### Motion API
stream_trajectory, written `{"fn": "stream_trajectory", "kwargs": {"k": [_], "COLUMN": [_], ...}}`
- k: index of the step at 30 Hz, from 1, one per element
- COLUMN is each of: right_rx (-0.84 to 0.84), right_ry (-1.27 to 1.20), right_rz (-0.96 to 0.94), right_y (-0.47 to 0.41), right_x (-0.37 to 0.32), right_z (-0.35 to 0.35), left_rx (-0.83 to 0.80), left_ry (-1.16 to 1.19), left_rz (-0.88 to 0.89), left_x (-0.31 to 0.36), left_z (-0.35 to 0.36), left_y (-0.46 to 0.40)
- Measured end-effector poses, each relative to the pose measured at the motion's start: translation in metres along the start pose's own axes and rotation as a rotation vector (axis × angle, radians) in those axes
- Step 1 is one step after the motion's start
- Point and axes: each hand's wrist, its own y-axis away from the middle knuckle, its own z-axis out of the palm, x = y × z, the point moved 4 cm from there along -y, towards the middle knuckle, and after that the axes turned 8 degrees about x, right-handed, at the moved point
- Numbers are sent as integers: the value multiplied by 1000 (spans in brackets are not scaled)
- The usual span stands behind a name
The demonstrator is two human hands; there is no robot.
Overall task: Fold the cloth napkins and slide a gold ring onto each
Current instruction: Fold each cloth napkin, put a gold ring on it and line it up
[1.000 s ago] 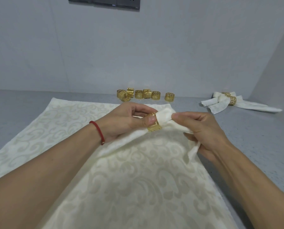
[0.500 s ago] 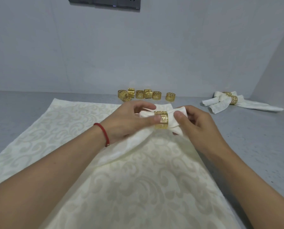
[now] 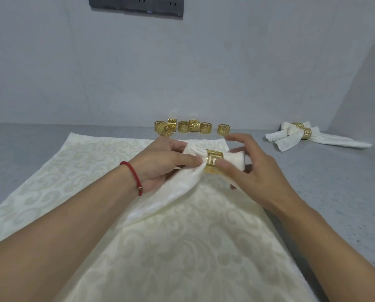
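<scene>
A cream napkin (image 3: 177, 188) is gathered into a roll, with a gold ring (image 3: 213, 161) around it near its far end. My left hand (image 3: 167, 164) pinches the napkin just left of the ring. My right hand (image 3: 254, 171) holds the ring between thumb and fingers, with the napkin's short end (image 3: 236, 159) sticking out behind them. The napkin's long tail drapes down toward me over a stack of flat cream napkins (image 3: 95, 171).
Several loose gold rings (image 3: 190, 127) sit in a row by the back wall. Two folded napkins with rings (image 3: 302, 136) lie at the far right on the grey counter (image 3: 334, 192). A socket panel (image 3: 136, 6) hangs on the wall.
The ring has slid further along the napkin, so more of the folded end now pokes out on the right. My right hand shifted from pulling the cloth to holding the ring.
</scene>
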Motion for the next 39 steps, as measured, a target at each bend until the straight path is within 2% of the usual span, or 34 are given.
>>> {"fn": "stream_trajectory", "kwargs": {"k": [2,3,6,10,17,19,21,23,25,27,31,36,39], "right_rx": [-6,-5,12,12,-3,-35,-75,-88,-110,-118,-48,35,118], "right_ry": [174,171,55,18,-54,-82,-177,-281,-297,-267,-55,199,318], "right_rz": [-186,-228,-178,-151,-75,-28,97,249,322,326,244,228,308], "right_y": [0,-1,-3,-4,-2,-1,-2,-4,-10,-15,-24,-39,-47], "right_x": [-4,-6,-1,0,-2,-1,7,16,23,29,45,79,113], "right_z": [2,3,3,-1,-1,-3,-7,-21,-39,-56,-99,-156,-185], "left_rx": [-13,-20,-34,34,53,61,93,93,60,9,-64,-10,55], "left_ry": [-6,-11,-44,-181,-147,-138,-105,-56,-15,-28,-129,-139,-108], "left_rz": [2,11,52,126,100,118,112,68,2,-54,-75,-102,-113], "left_x": [1,1,4,3,2,7,9,13,16,19,27,14,4], "left_z": [3,3,5,8,15,18,21,28,38,50,95,166,214], "left_y": [2,3,7,6,5,6,6,5,2,-4,-20,-61,-87]}}
